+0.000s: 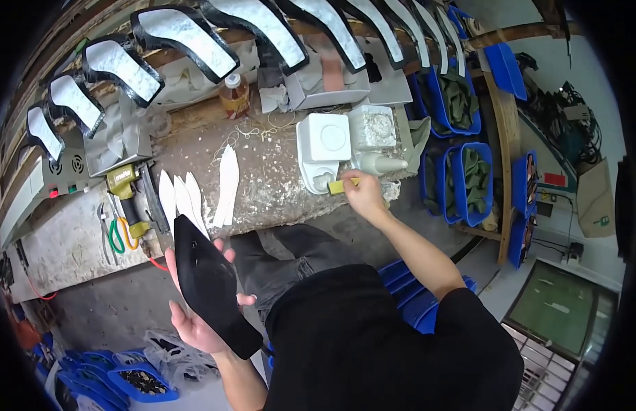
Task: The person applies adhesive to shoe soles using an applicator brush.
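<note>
A black, sole-shaped piece (207,281) lies in my left hand (198,327), with the fingers wrapped round its edges. My right hand (364,197) pinches a small yellow applicator (344,185) at the bench's front edge. The applicator's end touches or hovers over the shallow front dish of a white plastic dispenser (328,140); which of the two I cannot tell. Beside the dispenser stand a crusted white container (374,127) and a pale cone-shaped bottle (381,163). Several white pointed strips (227,185) lie on the worn bench (263,198).
Black pieces with white faces (188,38) line a rack above the bench. A green heat gun (128,198), scissors (117,234) and a bottle (234,96) are on the bench. Blue bins (468,183) stand at the right, more blue trays (141,383) at the lower left.
</note>
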Demonstrator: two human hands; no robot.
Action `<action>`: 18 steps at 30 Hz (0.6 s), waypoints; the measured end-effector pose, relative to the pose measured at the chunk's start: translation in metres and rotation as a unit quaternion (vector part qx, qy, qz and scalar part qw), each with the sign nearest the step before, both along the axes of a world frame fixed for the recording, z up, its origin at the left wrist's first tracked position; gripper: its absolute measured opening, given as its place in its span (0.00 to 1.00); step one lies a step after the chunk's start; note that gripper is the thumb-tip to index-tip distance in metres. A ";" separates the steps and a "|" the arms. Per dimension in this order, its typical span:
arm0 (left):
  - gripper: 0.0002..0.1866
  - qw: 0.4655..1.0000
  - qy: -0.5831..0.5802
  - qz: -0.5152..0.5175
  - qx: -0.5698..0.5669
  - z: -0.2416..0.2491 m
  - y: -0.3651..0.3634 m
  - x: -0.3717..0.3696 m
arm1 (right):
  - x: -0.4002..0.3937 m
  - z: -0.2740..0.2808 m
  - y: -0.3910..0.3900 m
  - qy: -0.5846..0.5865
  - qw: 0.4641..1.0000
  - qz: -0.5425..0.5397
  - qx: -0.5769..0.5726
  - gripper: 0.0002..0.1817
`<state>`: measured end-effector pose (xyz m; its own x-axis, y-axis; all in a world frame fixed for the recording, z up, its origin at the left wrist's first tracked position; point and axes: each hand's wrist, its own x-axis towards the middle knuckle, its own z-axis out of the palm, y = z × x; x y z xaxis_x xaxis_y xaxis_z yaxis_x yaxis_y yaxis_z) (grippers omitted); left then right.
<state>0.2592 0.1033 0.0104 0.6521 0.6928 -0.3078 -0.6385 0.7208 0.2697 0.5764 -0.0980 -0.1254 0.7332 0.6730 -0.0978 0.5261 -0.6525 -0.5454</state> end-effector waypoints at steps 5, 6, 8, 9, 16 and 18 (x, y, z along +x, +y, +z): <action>0.55 0.995 0.068 -0.050 0.052 -0.009 -0.004 -0.008 | -0.002 0.002 -0.005 0.207 0.966 -0.152 0.001 0.11; 0.58 0.988 0.117 -0.073 0.072 -0.011 -0.005 -0.010 | -0.006 0.001 -0.007 0.257 0.949 -0.182 0.016 0.11; 0.61 0.977 0.166 -0.099 0.094 -0.015 -0.006 -0.010 | -0.011 0.001 -0.012 0.307 0.927 -0.214 0.034 0.11; 0.62 0.976 0.174 -0.108 0.076 -0.016 -0.007 -0.010 | -0.015 0.004 -0.018 0.298 0.933 -0.195 0.053 0.12; 0.63 0.970 0.203 -0.133 -0.016 -0.034 -0.022 -0.004 | 0.000 -0.020 -0.026 0.273 0.947 -0.107 0.133 0.12; 0.63 0.968 0.209 -0.133 -0.031 -0.036 -0.027 -0.005 | 0.000 -0.032 -0.030 0.279 0.945 -0.098 0.140 0.12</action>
